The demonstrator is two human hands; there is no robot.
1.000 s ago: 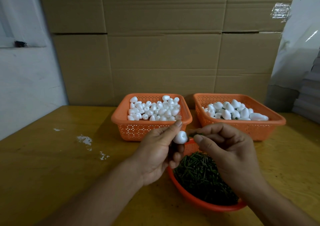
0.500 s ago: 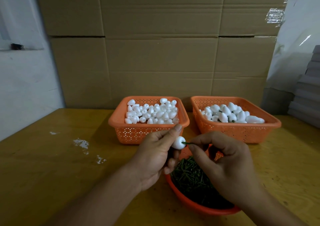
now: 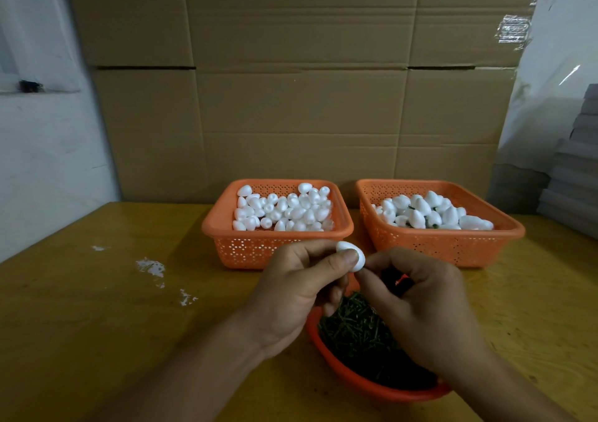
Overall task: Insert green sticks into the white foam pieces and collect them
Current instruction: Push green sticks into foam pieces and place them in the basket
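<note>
1. Since half a second ago the gap between the hands has been closed: the green stem then visible beside the foam piece [image 3: 352, 256] is no longer seen. It is judged pushed home, though the right fingertips hide the joint.
2. Foam piece pinched by left hand [image 3: 302, 287], thumb over top. Right hand [image 3: 420, 305] pressed against its end, fingers curled as if pinching the stick; stick itself not visible.
3. Insertion judged nearly done; drop-off not yet made.
4. Left basket [image 3: 226, 224]: plain white foam pieces, heaped.
5. Right basket [image 3: 511, 227]: foam pieces with green showing among them, judged finished ones.
6. Near bowl [image 3: 326, 353]: loose green sticks [image 3: 356, 331], beneath the hands.
</note>
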